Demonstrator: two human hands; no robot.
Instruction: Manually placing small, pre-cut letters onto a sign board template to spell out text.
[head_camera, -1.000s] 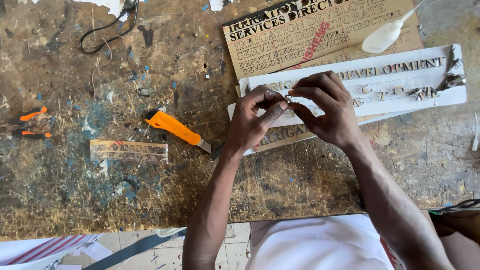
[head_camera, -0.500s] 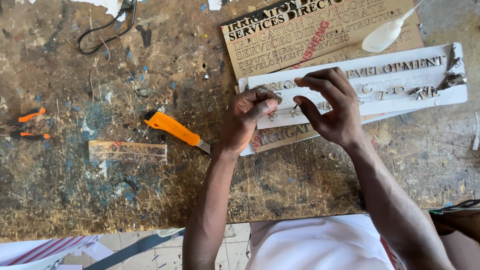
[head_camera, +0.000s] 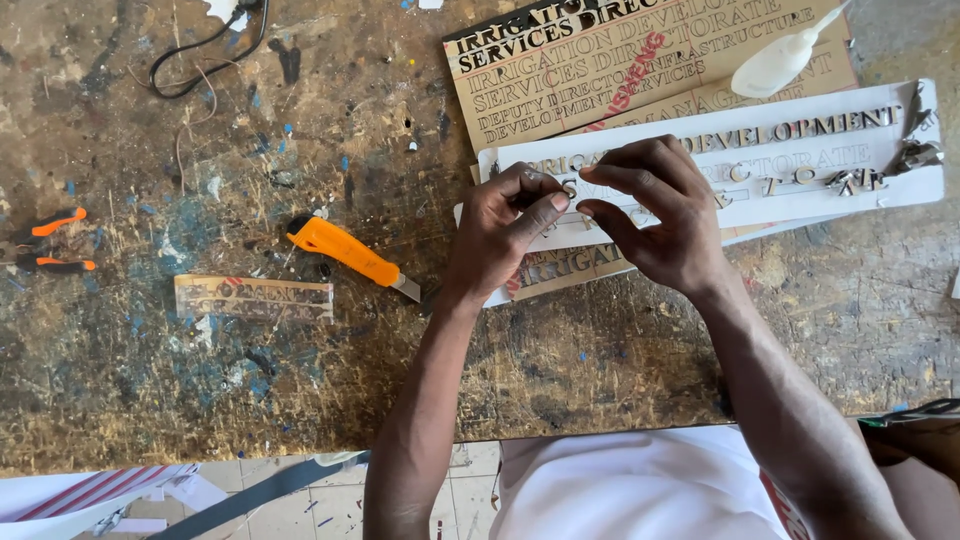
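Head cam looks straight down on a beat-up, paint-stained tabletop (head_camera: 150, 400). Up at 1 o'clock sit brown sign boards (head_camera: 600, 60) with cut-out lettering, and across them a long white strip (head_camera: 800, 170) carrying small metal letters, with loose ones piled at its right end. Both hands meet over the strip's left end. A second ago they were pressed tight together; now the right hand (head_camera: 665, 215) has drifted slightly off, so it looks like the piece is being repositioned, not set down. The left hand (head_camera: 500, 235) has thumb and forefinger pinched shut on something tiny, probably a letter, can't really tell. Right fingers curl close, barely apart. An orange utility knife (head_camera: 345, 252) lies at 9 o'clock of the hands, untouched.
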